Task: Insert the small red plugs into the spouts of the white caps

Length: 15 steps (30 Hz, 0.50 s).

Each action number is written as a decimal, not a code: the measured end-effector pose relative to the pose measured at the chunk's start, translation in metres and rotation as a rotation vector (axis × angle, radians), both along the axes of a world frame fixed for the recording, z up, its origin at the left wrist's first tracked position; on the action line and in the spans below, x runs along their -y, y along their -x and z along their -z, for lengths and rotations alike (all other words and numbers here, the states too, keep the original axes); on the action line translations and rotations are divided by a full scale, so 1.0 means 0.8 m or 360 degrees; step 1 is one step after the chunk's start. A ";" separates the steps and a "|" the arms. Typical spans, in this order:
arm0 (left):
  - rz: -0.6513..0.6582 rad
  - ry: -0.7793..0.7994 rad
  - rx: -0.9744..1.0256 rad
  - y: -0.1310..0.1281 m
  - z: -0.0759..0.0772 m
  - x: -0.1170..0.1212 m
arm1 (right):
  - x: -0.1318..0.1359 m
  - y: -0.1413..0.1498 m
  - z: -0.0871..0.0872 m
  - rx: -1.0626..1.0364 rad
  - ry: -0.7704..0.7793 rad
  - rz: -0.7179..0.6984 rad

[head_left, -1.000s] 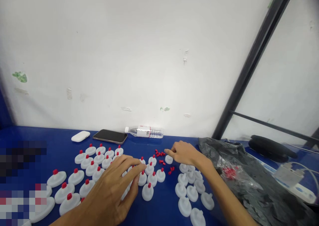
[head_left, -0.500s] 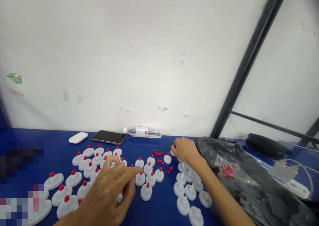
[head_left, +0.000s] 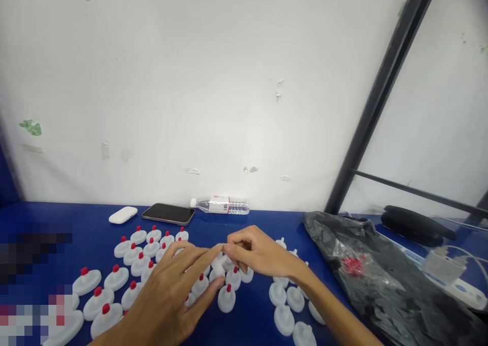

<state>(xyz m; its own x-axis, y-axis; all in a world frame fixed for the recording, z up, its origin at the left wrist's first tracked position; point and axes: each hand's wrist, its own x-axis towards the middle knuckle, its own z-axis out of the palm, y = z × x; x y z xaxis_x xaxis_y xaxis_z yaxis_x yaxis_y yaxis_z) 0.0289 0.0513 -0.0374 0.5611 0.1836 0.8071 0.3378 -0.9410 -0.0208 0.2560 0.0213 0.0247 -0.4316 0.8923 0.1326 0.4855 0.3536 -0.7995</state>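
Near the middle of the table, my left hand (head_left: 183, 280) and my right hand (head_left: 255, 252) meet at their fingertips. A white round nozzle lid (head_left: 218, 267) is tilted on edge between the left thumb and index finger. The right fingers are pinched at its upper end, partly hiding it. Just in front stands a white lid with a red cap (head_left: 226, 299), with several more alongside. Left of my left hand, many red-capped lids (head_left: 98, 304) stand in rows. Lids with bare nozzles (head_left: 284, 319) lie to the right, partly under my right forearm. My right hand hides the loose red caps.
Along the back lie a white case (head_left: 123, 215), a phone (head_left: 168, 214) and a clear bottle (head_left: 221, 205). A dark plastic sheet (head_left: 412, 300) covers the right side, with a clear bag of red caps (head_left: 354, 264) on it. Behind are a power strip (head_left: 468, 289) and charger (head_left: 444, 265).
My right hand has moved left and nearer from the bare-nozzle lids to meet my left hand. A white lid now shows between the hands. The view has shifted slightly.
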 end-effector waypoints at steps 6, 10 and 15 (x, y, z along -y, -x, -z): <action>-0.0128 -0.0004 0.0049 0.000 -0.001 -0.001 | -0.012 -0.020 -0.001 0.0878 -0.0414 0.0700; -0.0106 0.0072 0.0044 -0.001 -0.001 0.000 | -0.017 -0.029 0.008 0.1100 -0.0350 0.0779; -0.0103 0.0123 0.0014 -0.001 -0.001 0.003 | -0.020 -0.028 0.016 0.1292 -0.0251 0.0786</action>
